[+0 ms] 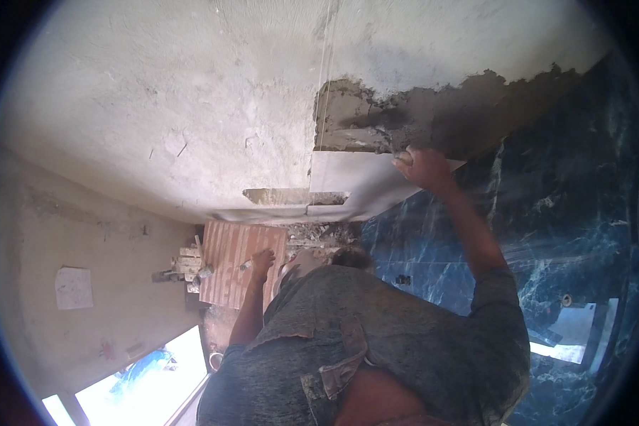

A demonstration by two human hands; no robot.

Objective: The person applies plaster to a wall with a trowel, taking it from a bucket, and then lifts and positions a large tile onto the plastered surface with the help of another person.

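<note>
The person's right hand (429, 170) is curled around the pale, rounded handle (406, 157) of a small hand tool, at the right of the far wall (192, 92). The tool's working end is hard to make out against a rough, dark grey patch of mortar (440, 117), which spreads to the right toward the blue, white-veined marble-look cladding (440, 241). Just nearer than the mortar is a smooth white rectangular panel (362, 170); the hand and forearm hide part of its right side. Near its lower left is a long slot-shaped recess (277, 196), its inside too dim to read.

The left hand (263, 263) is lower and to the left, in front of a reddish-brown striped slab (227, 259). A short pale cylinder (246, 265) shows beside its fingers; whether they pinch it, or how far they are spread, I cannot tell. The grey short-sleeved shirt (405, 334) covers much of the near scene and cuts off the slab's right side. A dark rounded shape (351, 258) behind it cannot be identified. On the left wall, a white paper sheet (74, 287) bears marks too faint to make out.
</note>
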